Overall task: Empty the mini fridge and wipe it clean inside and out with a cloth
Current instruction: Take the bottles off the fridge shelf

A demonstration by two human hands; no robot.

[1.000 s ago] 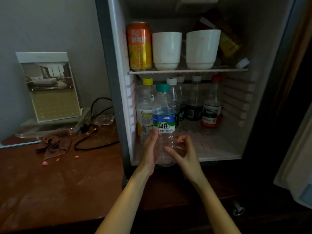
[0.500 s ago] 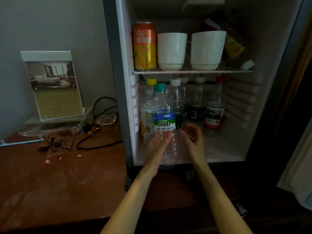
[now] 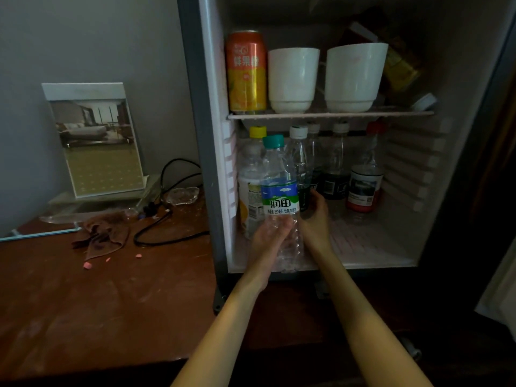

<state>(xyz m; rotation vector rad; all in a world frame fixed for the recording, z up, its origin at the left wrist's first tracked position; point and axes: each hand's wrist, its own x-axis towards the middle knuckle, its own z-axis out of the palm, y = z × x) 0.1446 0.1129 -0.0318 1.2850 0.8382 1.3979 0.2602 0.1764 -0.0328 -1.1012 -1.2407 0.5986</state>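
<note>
- Open grey-framed white mini fridge (image 3: pixel 212 135), stocked on both levels.
- Teal-capped, clear thin-walled plastic water bottle (image 3: pixel 279 191) stands at the fridge floor's 7 o'clock corner. It is likely light, crushable and slick, best held low on its ribbed body.
- Left hand (image 3: pixel 265 241): fingers grasping that lower body.
- Right hand (image 3: pixel 315 222), at the water bottle's 4 o'clock, reaches a white-capped bottle (image 3: pixel 299 163); whether its fingers grip cannot be told.

Reddish-brown wooden tabletop (image 3: pixel 83 317), scuffed, set against a plain grey wall (image 3: pixel 83 37). Upright clear acrylic card stand (image 3: pixel 96 141) showing a hotel-room photograph, at the back left near the wall. Looped black power cable (image 3: pixel 164 236), clear glass ashtray (image 3: pixel 183 195) beside it, and small pink crumbs (image 3: pixel 87 265) scattered nearer the front.
</note>
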